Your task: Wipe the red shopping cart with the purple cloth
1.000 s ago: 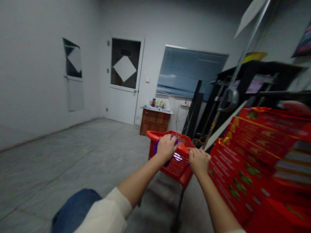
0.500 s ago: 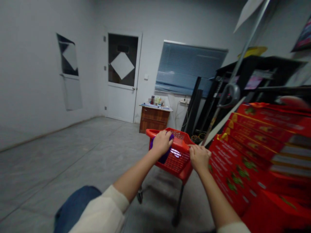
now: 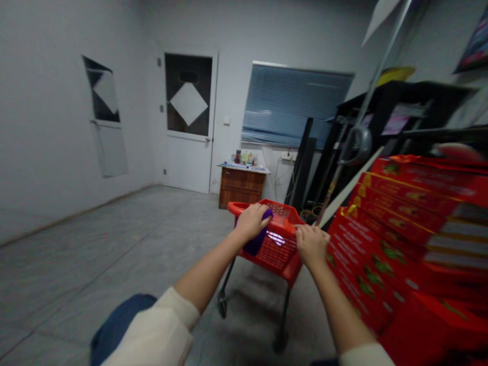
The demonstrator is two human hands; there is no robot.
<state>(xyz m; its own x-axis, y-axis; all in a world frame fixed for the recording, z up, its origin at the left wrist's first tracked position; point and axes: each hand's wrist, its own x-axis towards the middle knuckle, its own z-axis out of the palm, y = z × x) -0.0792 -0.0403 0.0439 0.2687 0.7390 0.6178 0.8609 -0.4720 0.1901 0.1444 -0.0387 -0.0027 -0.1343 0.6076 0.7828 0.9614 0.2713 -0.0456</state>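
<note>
A small red shopping cart (image 3: 280, 251) on black legs with wheels stands on the grey floor in front of me. My left hand (image 3: 251, 222) is closed over the near rim of the cart and over a purple object (image 3: 257, 240) pressed against it. My right hand (image 3: 312, 245) is closed on the cart's near right edge. Both forearms reach forward from cream sleeves.
Stacked red cartons (image 3: 412, 239) crowd the right side, touching distance from the cart. Black shelving (image 3: 385, 127) and a leaning metal pole (image 3: 362, 107) stand behind them. A wooden cabinet (image 3: 241, 185), a white door (image 3: 188, 122) and a blue blind (image 3: 293, 107) line the far wall.
The cart has rolled a little forward and away from me, so its legs and wheels now show. Both hands stay on it in the same grip.
</note>
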